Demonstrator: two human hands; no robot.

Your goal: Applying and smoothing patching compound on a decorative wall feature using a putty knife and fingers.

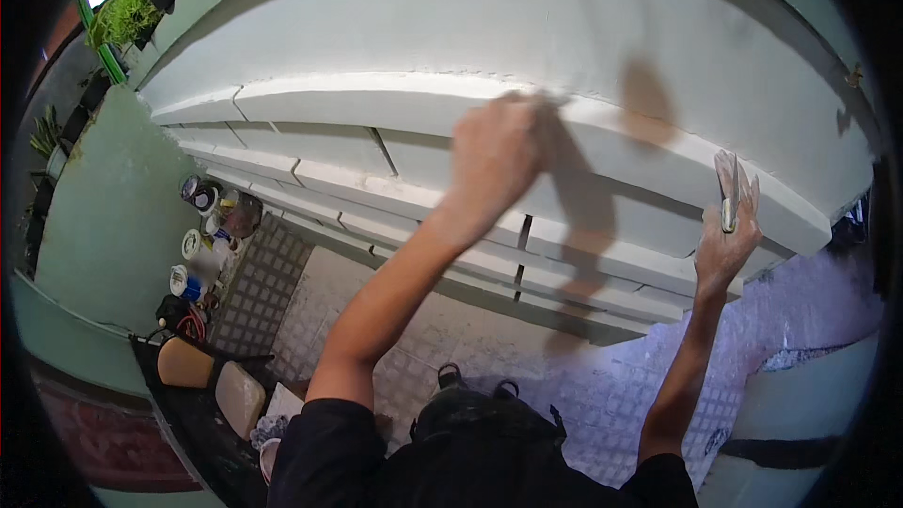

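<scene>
My left hand [499,150] is closed, its curled fingers pressed at the top edge of a white stepped ledge [376,94] on the wall. Motion smears the fingertips, and whatever they may hold is hidden. Farther right, my right hand [726,243] rests against the same ledge, its fingers dusted white and pointing up. A slim, pale tool [728,214] with a narrow grey upper part lies along those fingers, held by the thumb side. Its exact kind is unclear. Shadows of my left arm fall across the white wall [527,19] and the ledges.
Below run more white ledges [451,249] with dark vertical gaps. Paint tubs [191,245] and jars stand at the left wall. Nearer are chairs [240,400]. My feet stand on a dusty tiled floor [414,339]. Potted plants [127,14] line the upper left.
</scene>
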